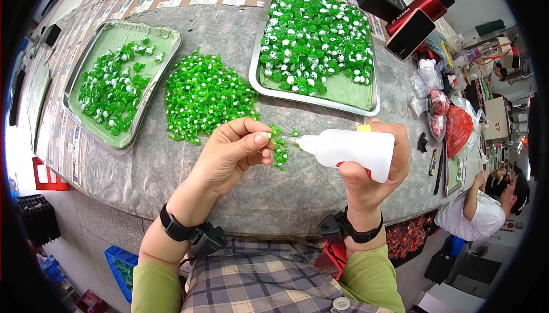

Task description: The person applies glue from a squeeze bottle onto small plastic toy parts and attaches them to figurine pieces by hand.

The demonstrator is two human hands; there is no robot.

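My right hand (377, 164) is wrapped round a white squeeze bottle (349, 148), tipped on its side with its thin nozzle pointing left. My left hand (231, 150) is closed in a pinch, with a tiny green and white plastic piece (269, 135) at its fingertips. The nozzle tip ends just right of those fingertips; whether it touches the piece cannot be made out. Under the nozzle, a few loose green pieces (280, 156) lie on the grey table cover (309, 198). Left of them spreads a heap of small green and white pieces (209, 96).
A metal tray (314, 102) at the back holds many green and white figures; another tray (154, 93) stands at left. A black box (378, 0), red bottle (426, 7) and phone (410, 34) sit back right. Plastic bags (457, 130) and a co-worker (472, 216) are at right.
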